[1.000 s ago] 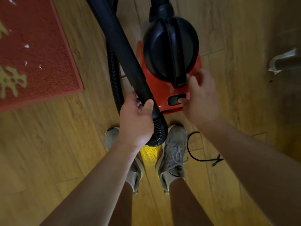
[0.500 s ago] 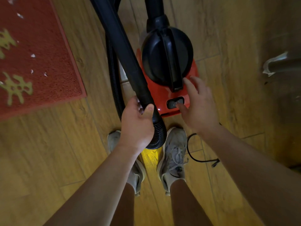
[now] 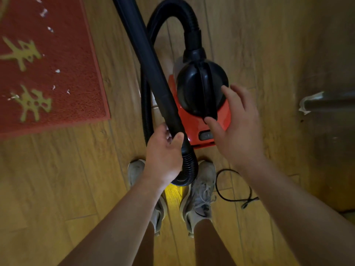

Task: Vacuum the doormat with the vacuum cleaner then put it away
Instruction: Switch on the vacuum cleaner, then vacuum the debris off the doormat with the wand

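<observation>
So the left hand (image 3: 163, 152) is gripping the black wand (image 3: 148, 58) right where the rigid tube is meeting the ribbed hose (image 3: 189, 166). Its fingers and thumb are curling round it, just below centre frame. The wand is running up and left, out the top edge.

The right hand (image 3: 238, 129) is hanging open over the near end of the vacuum cleaner (image 3: 188, 87), fingers spread and relaxed. The thumb tip is sitting right by the near end of the black carry handle (image 3: 205, 89); can't tell if it's actually touching.

The vacuum cleaner is sitting on the wooden floor (image 3: 57, 179) around centre frame, red body with a black dome on top. Its rocker switch (image 3: 206, 135) is showing just left of the right palm. The hose is looping near the top edge and plugging into the far side of the dome.

The red doormat (image 3: 57, 73) is lying in the upper left, apart from the vacuum cleaner, with little white scraps (image 3: 50, 29) scattered on it. Two pale sneakers (image 3: 199, 194) are standing at bottom centre, and a black cord (image 3: 230, 198) is lying just right of them.
</observation>
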